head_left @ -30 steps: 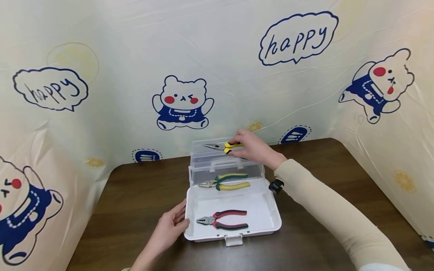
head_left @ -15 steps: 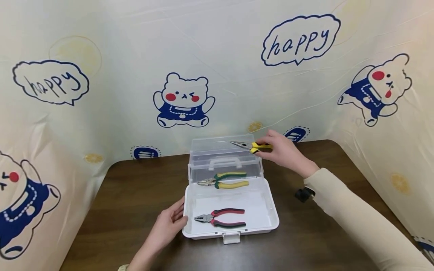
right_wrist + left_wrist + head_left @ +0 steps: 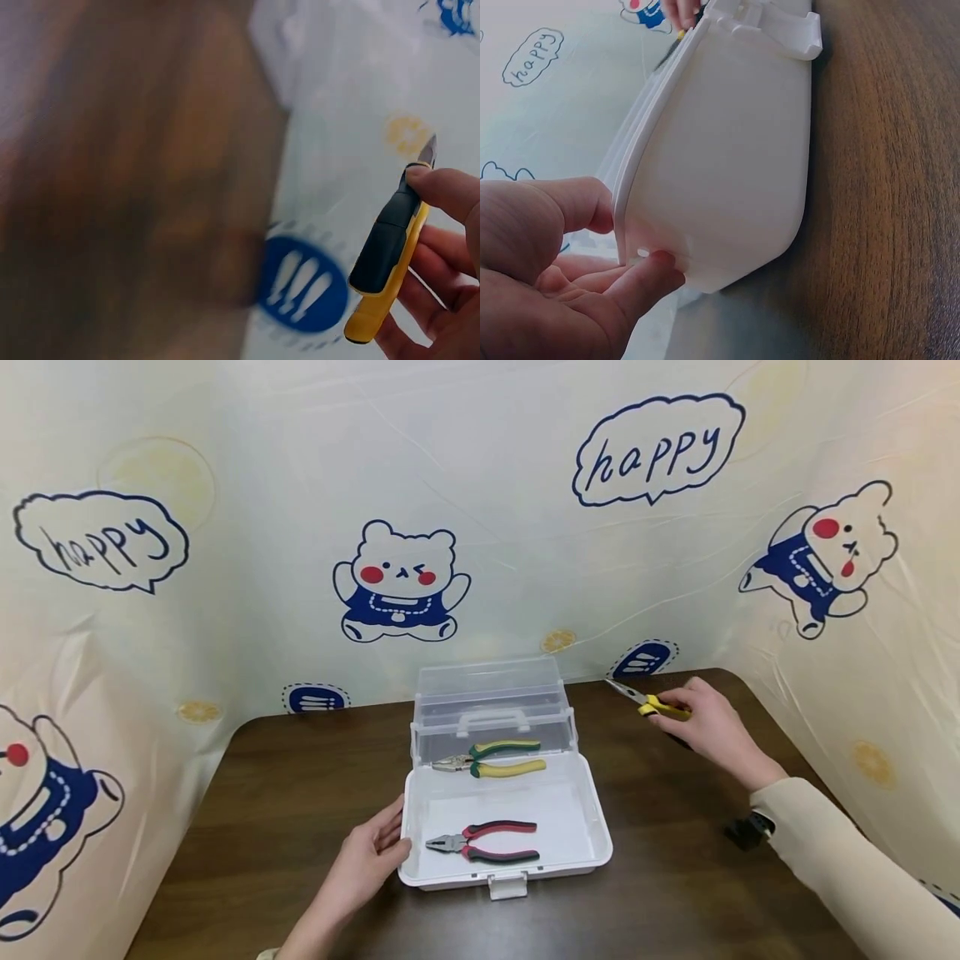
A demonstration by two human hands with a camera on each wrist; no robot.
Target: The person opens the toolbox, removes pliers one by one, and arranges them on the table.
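A pale backdrop [image 3: 525, 568] fills the rear and both sides. Its handwritten lowercase "happy" reads clearly in two dark-blue speech bubbles, one [image 3: 658, 450] at upper right, the other [image 3: 101, 542] at left; the word is legible in the left wrist view too. Between and beside them are bears in blue outfits [image 3: 401, 581], and low down, blue oval badges [image 3: 316, 698] with white strokes inside dashed borders.

Below spreads a dark wood-grain table [image 3: 300, 777]. On it stands a white plastic toolbox [image 3: 566, 810], its clear lid [image 3: 487, 681] tipped back, a handle [image 3: 495, 718] on the lid and a latch [image 3: 508, 886] at the front.

A cream sleeve [image 3: 847, 868] covers the right arm. The right hand [image 3: 708, 722], over the table's right part and well apart from the toolbox, is clamped on the handles of yellow-and-black long-nose pliers [image 3: 656, 703], whose tips point to the upper left. The left hand [image 3: 369, 856] grips the toolbox's left rim between thumb and fingers.

Green-and-yellow combination pliers [image 3: 517, 768] lie at the toolbox's back, beside the lid. Red-and-black combination pliers [image 3: 495, 857] lie on the white floor near the front, handles to the right.
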